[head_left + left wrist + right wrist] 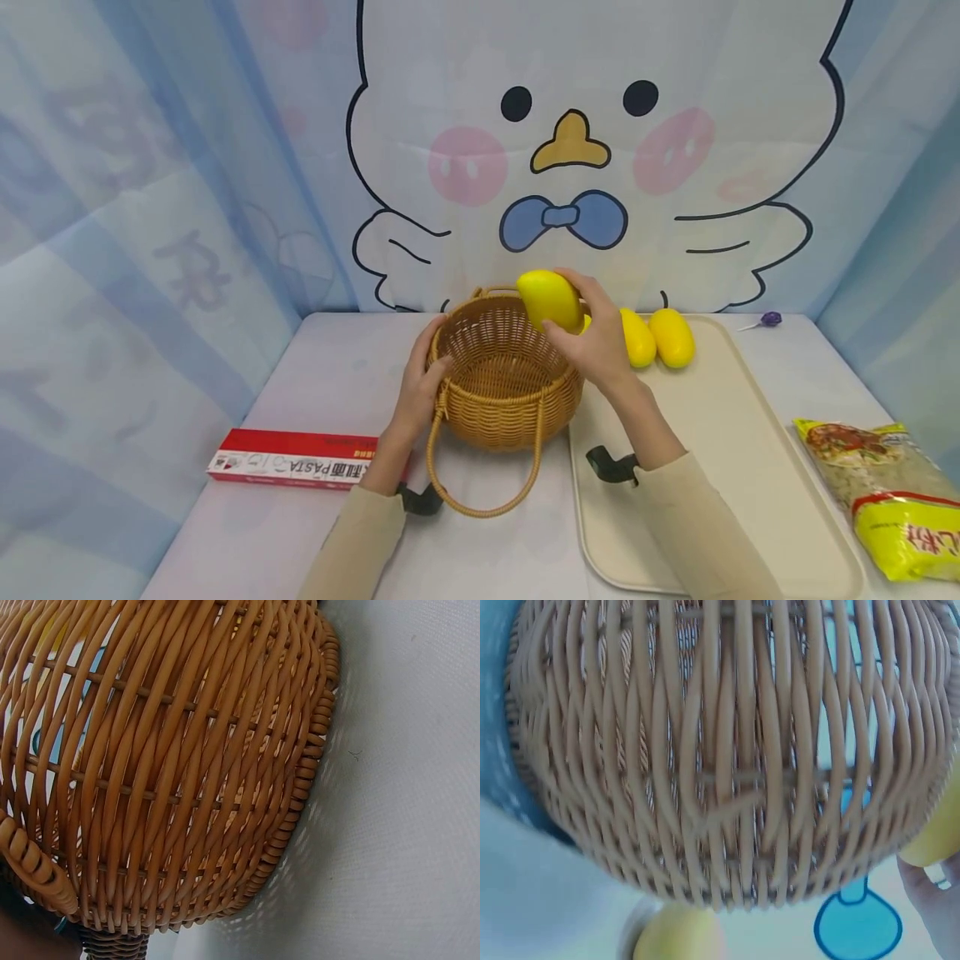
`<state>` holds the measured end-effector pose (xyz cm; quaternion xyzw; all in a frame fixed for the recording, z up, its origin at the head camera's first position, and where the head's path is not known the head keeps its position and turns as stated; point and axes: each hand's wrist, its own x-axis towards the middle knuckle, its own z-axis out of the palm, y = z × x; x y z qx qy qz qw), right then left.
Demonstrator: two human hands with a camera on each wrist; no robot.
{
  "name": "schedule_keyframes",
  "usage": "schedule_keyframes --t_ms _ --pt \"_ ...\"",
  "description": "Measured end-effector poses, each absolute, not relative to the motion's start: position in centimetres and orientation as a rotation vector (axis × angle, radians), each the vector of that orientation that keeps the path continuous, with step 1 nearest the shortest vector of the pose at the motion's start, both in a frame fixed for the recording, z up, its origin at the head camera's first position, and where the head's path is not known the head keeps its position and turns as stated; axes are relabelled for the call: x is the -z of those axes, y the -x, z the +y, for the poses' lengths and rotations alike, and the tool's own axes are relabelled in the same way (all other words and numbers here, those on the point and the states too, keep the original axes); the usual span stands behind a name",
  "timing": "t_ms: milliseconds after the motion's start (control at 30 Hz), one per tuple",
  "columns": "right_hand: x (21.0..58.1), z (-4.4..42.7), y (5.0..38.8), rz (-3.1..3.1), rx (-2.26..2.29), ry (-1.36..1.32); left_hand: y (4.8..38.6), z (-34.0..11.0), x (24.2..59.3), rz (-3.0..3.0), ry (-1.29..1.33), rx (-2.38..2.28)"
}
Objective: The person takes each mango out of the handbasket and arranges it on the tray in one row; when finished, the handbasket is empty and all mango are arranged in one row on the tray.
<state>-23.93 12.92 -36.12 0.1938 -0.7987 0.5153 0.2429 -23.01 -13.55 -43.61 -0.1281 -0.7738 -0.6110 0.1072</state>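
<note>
A brown wicker basket [506, 421] stands on the table, its inside showing only woven cane. My left hand [420, 387] grips its left rim. One handle [483, 512] hangs down at the front. In my right hand [600, 350] is a yellow mango [549, 300], pinched between thumb and fingers over the basket's right rim. The right wrist view shows this mango [939, 825] at the right edge, beyond the wickerwork. Two more mangoes [637, 337] [672, 337] lie at the back of a beige tray [720, 500]; a bit of yellow shows behind my right hand.
A red and white pasta box [300, 458] lies left of the basket, partly behind my left forearm. Right of the tray is a yellow food packet [885, 500]. A purple lollipop [770, 319] lies at the back right. Printed curtains [570, 275] hang around the table.
</note>
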Motion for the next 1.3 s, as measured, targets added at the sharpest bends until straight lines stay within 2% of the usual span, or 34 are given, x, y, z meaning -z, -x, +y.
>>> schedule_keyframes --t_ms 233,467,667,967,1300 --pt "36.0 14.7 23.3 -2.153 -1.431 -0.442 22.5 -13.6 42.8 -2.28 0.374 1.827" --pt "37.8 17.4 24.0 -2.196 -1.37 -0.383 22.4 -13.5 43.0 -2.274 0.373 1.838" --pt "38.6 19.3 24.5 -2.234 -1.287 -0.332 21.0 -13.3 40.6 -2.287 0.403 1.867" --pt "39.6 21.9 24.6 -2.269 -1.23 -0.194 22.8 -13.6 43.4 -2.269 0.398 1.819" --pt "39.4 25.4 25.2 -2.254 -1.271 -0.022 22.9 -13.6 43.8 -2.247 0.411 1.823"
